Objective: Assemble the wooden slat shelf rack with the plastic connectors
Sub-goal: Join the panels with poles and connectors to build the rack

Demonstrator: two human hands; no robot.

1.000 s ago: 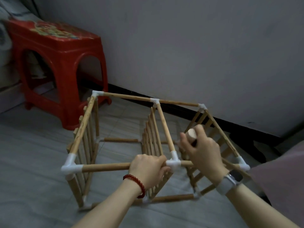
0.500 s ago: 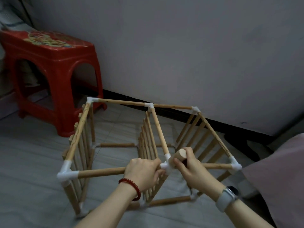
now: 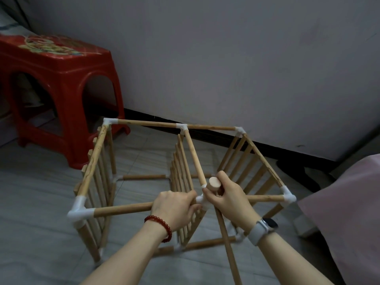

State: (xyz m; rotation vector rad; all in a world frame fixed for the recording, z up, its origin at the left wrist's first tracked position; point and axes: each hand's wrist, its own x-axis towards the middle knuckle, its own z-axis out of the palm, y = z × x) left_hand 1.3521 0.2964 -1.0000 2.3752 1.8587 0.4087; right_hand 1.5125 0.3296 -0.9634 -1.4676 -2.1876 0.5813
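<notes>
The wooden slat rack (image 3: 96,153) stands on the floor, its round rods joined by white plastic connectors. My left hand (image 3: 174,206) grips the near top rod (image 3: 123,208) just left of the middle connector (image 3: 200,199). My right hand (image 3: 228,198) grips a loose wooden dowel (image 3: 226,243) near its top end, whose round face shows beside the middle connector. The dowel slants down towards me, past the rack's near side. White corner connectors (image 3: 79,212) cap the rack's near left and near right corners.
A red plastic stool (image 3: 61,79) stands at the back left, close to the rack's far left corner. A grey wall with a dark skirting (image 3: 267,151) runs behind. Pink fabric (image 3: 349,212) lies at the right. The floor (image 3: 37,212) is pale tile.
My right hand has brought the dowel's top end down and left, from above the right bay to beside the middle connector. My left hand has kept its grip on the near rod.
</notes>
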